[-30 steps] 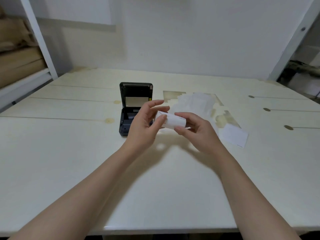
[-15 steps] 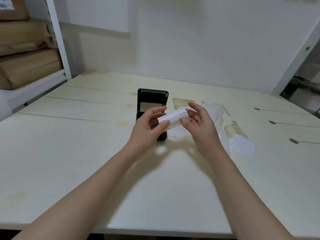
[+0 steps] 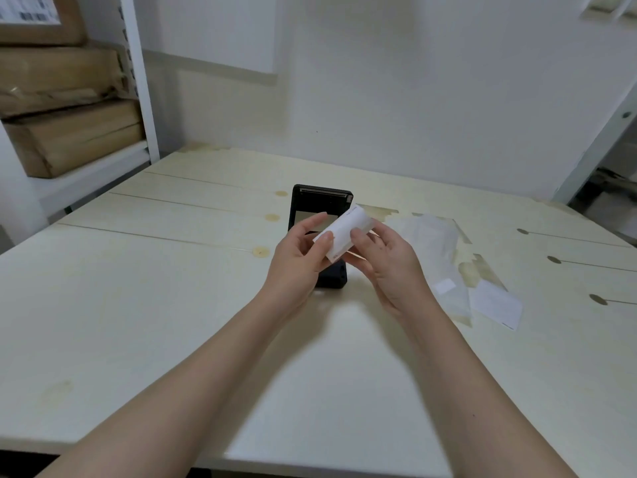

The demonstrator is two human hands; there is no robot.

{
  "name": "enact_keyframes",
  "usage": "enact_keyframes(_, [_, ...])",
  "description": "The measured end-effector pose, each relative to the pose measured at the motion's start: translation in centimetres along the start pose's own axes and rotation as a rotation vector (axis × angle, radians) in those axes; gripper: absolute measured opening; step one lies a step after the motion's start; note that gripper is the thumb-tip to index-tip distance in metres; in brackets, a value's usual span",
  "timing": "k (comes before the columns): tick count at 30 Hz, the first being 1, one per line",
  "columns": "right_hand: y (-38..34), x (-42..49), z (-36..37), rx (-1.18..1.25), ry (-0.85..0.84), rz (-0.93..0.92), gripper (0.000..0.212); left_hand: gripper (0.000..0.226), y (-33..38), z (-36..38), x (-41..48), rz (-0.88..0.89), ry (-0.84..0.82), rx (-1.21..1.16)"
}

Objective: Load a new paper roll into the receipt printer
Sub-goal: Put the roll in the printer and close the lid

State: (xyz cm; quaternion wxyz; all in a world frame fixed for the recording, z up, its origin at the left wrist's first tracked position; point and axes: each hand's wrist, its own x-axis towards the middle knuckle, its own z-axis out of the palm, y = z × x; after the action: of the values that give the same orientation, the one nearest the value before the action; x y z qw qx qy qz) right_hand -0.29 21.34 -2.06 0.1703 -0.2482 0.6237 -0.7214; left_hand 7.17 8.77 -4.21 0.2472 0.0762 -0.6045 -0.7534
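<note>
A white paper roll (image 3: 345, 230) is held tilted above the table, its far end raised to the right. My left hand (image 3: 299, 257) grips its near end with thumb and fingers. My right hand (image 3: 385, 261) holds it from the right side and underneath. Behind and below the roll stands a small black receipt printer (image 3: 321, 203) with its lid flipped up and open. My hands hide the printer's paper bay; only its lid and front corner show.
Clear plastic wrapping (image 3: 432, 243) and a white paper slip (image 3: 496, 305) lie on the cream table (image 3: 155, 305) right of the printer. A white shelf post (image 3: 139, 77) with cardboard boxes (image 3: 65, 132) stands at the left. A white wall is behind.
The roll has tilted, its right end now raised higher over the printer lid. The camera view has shifted up and left, bringing the shelf boxes further into view.
</note>
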Motion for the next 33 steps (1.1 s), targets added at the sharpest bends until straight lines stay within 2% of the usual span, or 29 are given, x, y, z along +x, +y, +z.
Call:
enact_keyframes(2, [0.1, 0.1, 0.4, -0.050, 0.037, -0.010, 0.047, 0.037, -0.1, 0.1, -0.1, 0.015, -0.005, 0.042])
enact_keyframes(6, [0.5, 0.6, 0.4, -0.139, 0.091, -0.013, 0.063, 0.034, -0.3, -0.1, 0.1, 0.009, 0.025, 0.047])
enact_keyframes(13, [0.3, 0.3, -0.2, -0.086, 0.131, 0.014, 0.024, 0.038, 0.1, 0.0, 0.4, -0.098, 0.052, -0.131])
enact_keyframes(15, [0.3, 0.3, 0.1, -0.098, 0.114, 0.026, 0.024, 0.038, -0.2, 0.1, 0.4, -0.110, 0.060, -0.135])
enact_keyframes(19, [0.8, 0.5, 1.0, -0.138, 0.109, 0.053, 0.024, 0.041, -0.5, 0.4, 0.3, -0.068, 0.057, -0.038])
enact_keyframes(23, [0.7, 1.2, 1.1, -0.145, 0.099, 0.003, 0.023, 0.035, 0.0, -0.1, 0.7, 0.079, 0.060, 0.222])
enact_keyframes(26, [0.4, 1.8, 1.1, -0.318, 0.094, -0.106, 0.032, 0.036, 0.5, -0.7, 1.5, 0.160, 0.085, 0.318])
enact_keyframes(30, [0.8, 3.2, 1.0, -0.875, 0.147, -0.347, 0.034, 0.045, 1.3, -1.6, 2.9, 0.133, 0.120, 0.281])
enact_keyframes(33, [1.9, 4.3, 1.4, -1.074, 0.166, -0.414, 0.044, 0.044, 1.1, -2.6, 3.3, 0.122, 0.081, 0.342])
